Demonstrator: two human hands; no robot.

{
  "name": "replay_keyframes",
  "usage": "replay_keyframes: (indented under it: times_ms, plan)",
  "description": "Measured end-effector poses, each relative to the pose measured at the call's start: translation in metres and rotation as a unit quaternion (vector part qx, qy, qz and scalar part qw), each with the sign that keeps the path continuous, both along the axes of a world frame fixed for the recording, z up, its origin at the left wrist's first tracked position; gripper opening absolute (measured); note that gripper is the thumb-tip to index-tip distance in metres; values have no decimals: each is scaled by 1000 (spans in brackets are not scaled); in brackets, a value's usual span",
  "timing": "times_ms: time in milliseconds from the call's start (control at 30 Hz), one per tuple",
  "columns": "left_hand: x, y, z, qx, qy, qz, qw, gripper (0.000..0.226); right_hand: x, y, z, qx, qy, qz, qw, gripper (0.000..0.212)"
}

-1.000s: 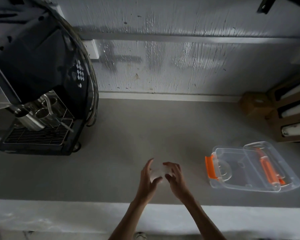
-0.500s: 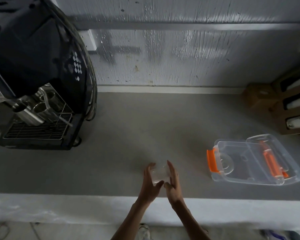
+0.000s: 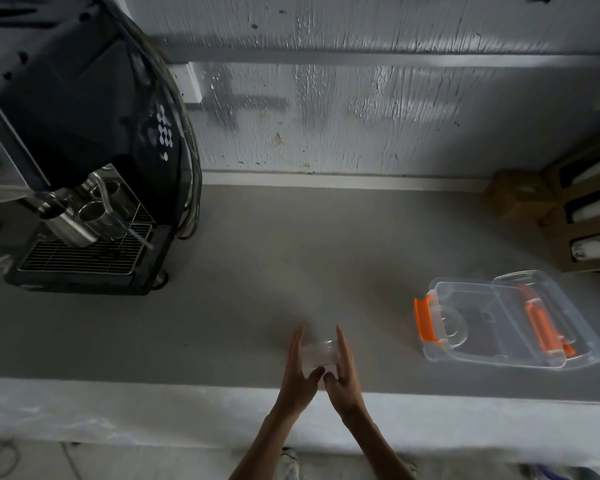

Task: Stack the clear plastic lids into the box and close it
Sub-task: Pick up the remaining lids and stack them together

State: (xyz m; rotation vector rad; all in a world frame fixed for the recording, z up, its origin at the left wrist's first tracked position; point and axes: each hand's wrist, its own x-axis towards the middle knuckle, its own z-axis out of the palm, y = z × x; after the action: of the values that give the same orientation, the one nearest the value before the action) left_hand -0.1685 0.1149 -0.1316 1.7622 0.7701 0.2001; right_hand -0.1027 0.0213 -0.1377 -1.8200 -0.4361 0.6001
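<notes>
left hand and right hand, fingers straight, press the stack of clear lids between flat palms at six o'clock on the counter; the clear box sits well apart at three o'clock.

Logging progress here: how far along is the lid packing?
Done: the lids form one stack. In hand: left hand and right hand press it between flat fingers. Left: the box sits apart to the right, no lids seen inside; fill and close it.

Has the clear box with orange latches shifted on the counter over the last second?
No. The box keeps its place between the counter's front edge and the cardboard boxes; only the camera has shifted.
</notes>
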Motion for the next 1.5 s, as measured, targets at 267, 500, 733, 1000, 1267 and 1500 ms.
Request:
replay_keyframes:
  times_ms: [267,500,733,1000,1267,1500]
  plan:
    - [-7,3,-3,32,-5,17,999,88,0,-1,-2,-37,16,-24,999,96]
    - [-7,4,-7,48,22,20,998,96,3,-3,-9,-73,8,-34,997,73]
    - [-11,4,-1,22,6,3,1000,94,0,-1,-2,-71,48,-52,995,70]
    - [-16,13,1,91,-9,-40,995,30,22,-16,14,-73,-164,64,982,49]
    - [-10,26,0,61,-12,-64,996,51,72,-5,44,-69,35,141,987,24]
    - [-4,27,2,36,8,-74,997,71,70,0,43,-16,139,27,990,9]
